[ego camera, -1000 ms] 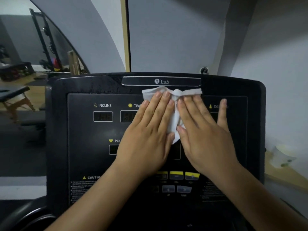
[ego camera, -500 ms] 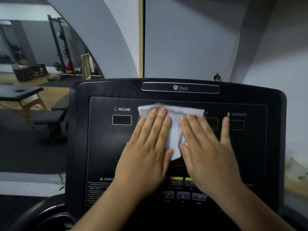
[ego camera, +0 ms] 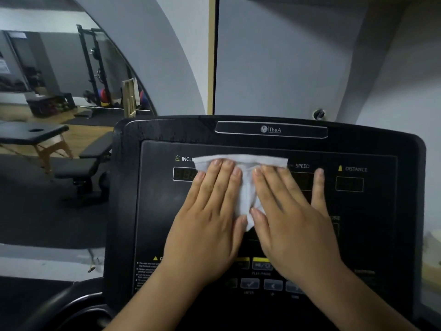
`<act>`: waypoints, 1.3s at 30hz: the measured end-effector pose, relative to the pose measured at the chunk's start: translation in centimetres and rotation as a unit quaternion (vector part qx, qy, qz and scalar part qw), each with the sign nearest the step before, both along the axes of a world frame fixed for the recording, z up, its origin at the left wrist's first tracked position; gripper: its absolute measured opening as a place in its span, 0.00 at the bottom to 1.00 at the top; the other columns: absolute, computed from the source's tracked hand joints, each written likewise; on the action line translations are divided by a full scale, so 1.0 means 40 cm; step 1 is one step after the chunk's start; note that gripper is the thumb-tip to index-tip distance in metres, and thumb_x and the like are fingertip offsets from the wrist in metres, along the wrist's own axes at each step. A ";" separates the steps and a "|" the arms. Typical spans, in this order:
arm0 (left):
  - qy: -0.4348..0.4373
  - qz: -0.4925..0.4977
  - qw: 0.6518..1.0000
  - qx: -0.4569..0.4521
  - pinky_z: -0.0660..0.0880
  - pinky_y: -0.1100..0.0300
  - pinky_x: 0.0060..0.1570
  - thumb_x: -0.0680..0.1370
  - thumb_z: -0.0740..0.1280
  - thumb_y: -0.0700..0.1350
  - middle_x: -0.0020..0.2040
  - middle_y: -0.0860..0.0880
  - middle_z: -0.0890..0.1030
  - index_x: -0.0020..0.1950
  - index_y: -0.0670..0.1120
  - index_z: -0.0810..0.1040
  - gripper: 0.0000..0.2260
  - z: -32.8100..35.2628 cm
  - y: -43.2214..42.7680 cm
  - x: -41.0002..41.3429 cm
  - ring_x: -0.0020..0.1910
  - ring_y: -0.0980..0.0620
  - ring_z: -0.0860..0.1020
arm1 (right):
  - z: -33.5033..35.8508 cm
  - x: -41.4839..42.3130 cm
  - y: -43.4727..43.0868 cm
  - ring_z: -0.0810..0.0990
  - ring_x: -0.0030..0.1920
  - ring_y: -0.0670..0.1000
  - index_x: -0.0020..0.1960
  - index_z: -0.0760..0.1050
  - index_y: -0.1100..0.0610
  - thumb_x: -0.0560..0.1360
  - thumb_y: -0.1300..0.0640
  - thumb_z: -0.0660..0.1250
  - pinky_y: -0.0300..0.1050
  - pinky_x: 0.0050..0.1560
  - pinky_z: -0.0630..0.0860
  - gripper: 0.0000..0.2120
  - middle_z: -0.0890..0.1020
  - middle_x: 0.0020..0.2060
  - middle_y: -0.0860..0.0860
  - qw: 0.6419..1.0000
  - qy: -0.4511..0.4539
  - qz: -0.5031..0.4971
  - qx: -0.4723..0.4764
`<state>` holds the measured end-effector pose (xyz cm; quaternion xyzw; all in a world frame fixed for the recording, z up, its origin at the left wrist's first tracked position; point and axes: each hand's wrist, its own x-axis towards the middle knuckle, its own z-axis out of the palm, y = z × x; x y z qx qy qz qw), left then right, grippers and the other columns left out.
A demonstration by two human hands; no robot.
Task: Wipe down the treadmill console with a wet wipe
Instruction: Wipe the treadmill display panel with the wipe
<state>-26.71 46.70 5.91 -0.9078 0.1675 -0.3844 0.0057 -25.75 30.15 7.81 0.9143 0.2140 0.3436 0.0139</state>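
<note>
A: Where is the thin white wet wipe (ego camera: 247, 187) now?

B: In the centre of the frame, spread on the black treadmill console (ego camera: 157, 211), between the INCLINE label (ego camera: 186, 159) and the SPEED label (ego camera: 302, 166).

A: And the grips?

B: The left grip (ego camera: 207, 225) and the right grip (ego camera: 293, 228) are both released. Their fingers are straight and press the wipe flat, side by side.

A: How will it handle?

B: I think light, soft and damp, so it bunches easily. Better to hold it down under flat fingers near its edges.
</note>
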 end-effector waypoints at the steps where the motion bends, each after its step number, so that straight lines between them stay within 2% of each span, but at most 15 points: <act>1: -0.005 0.004 1.000 -0.002 0.50 0.46 0.76 0.82 0.50 0.52 0.79 0.39 0.53 0.78 0.37 0.53 0.29 0.018 -0.004 0.012 0.79 0.43 0.49 | 0.016 0.010 0.009 0.59 0.76 0.53 0.76 0.59 0.58 0.80 0.48 0.49 0.73 0.71 0.49 0.27 0.65 0.75 0.54 1.000 0.002 -0.002 -0.003; 5: -0.012 0.004 1.000 -0.014 0.50 0.46 0.77 0.82 0.49 0.51 0.79 0.39 0.51 0.78 0.36 0.53 0.28 0.062 -0.010 0.036 0.79 0.44 0.48 | 0.057 0.032 0.037 0.54 0.77 0.52 0.77 0.55 0.57 0.80 0.49 0.46 0.72 0.72 0.46 0.27 0.61 0.76 0.53 1.000 0.000 -0.010 0.002; 11: 0.004 0.021 1.000 -0.012 0.51 0.45 0.76 0.82 0.50 0.53 0.79 0.38 0.52 0.78 0.37 0.53 0.29 -0.013 0.037 -0.008 0.79 0.42 0.49 | -0.007 -0.006 0.037 0.61 0.75 0.54 0.76 0.59 0.58 0.80 0.47 0.50 0.72 0.71 0.49 0.27 0.67 0.74 0.53 1.000 0.003 0.009 -0.021; 17: -0.002 0.025 0.999 -0.025 0.49 0.46 0.77 0.82 0.48 0.51 0.79 0.39 0.50 0.79 0.37 0.51 0.29 0.054 0.050 0.023 0.79 0.44 0.48 | 0.061 0.029 0.093 0.54 0.77 0.53 0.77 0.55 0.58 0.80 0.49 0.46 0.72 0.72 0.45 0.28 0.60 0.76 0.53 1.000 0.003 0.009 -0.020; 23: 0.018 0.034 0.999 -0.019 0.50 0.44 0.76 0.82 0.49 0.53 0.79 0.38 0.51 0.78 0.37 0.52 0.30 -0.011 0.096 -0.020 0.79 0.42 0.48 | -0.011 -0.009 0.097 0.61 0.75 0.54 0.76 0.59 0.58 0.81 0.48 0.51 0.71 0.72 0.49 0.27 0.66 0.74 0.54 0.999 -0.001 0.029 -0.017; 30: 0.012 0.039 0.999 -0.025 0.48 0.46 0.77 0.82 0.49 0.52 0.80 0.39 0.48 0.79 0.37 0.49 0.30 0.048 0.126 0.008 0.79 0.44 0.46 | 0.053 0.025 0.162 0.55 0.77 0.53 0.78 0.55 0.58 0.80 0.50 0.47 0.71 0.72 0.46 0.28 0.60 0.76 0.54 1.000 -0.005 0.023 -0.017; 35: 0.012 0.039 0.999 -0.032 0.51 0.44 0.76 0.81 0.51 0.52 0.79 0.38 0.51 0.78 0.36 0.53 0.30 -0.014 0.156 -0.030 0.79 0.43 0.48 | -0.013 -0.014 0.166 0.61 0.75 0.53 0.76 0.59 0.58 0.80 0.49 0.50 0.71 0.72 0.48 0.26 0.66 0.74 0.53 0.999 0.007 0.042 -0.011; 39: 0.012 0.038 0.999 -0.033 0.51 0.44 0.76 0.81 0.49 0.52 0.79 0.37 0.51 0.78 0.36 0.51 0.30 0.032 0.171 -0.002 0.79 0.43 0.48 | 0.043 0.015 0.205 0.57 0.77 0.53 0.77 0.57 0.58 0.79 0.49 0.46 0.72 0.71 0.46 0.28 0.63 0.76 0.53 0.999 0.005 0.037 -0.029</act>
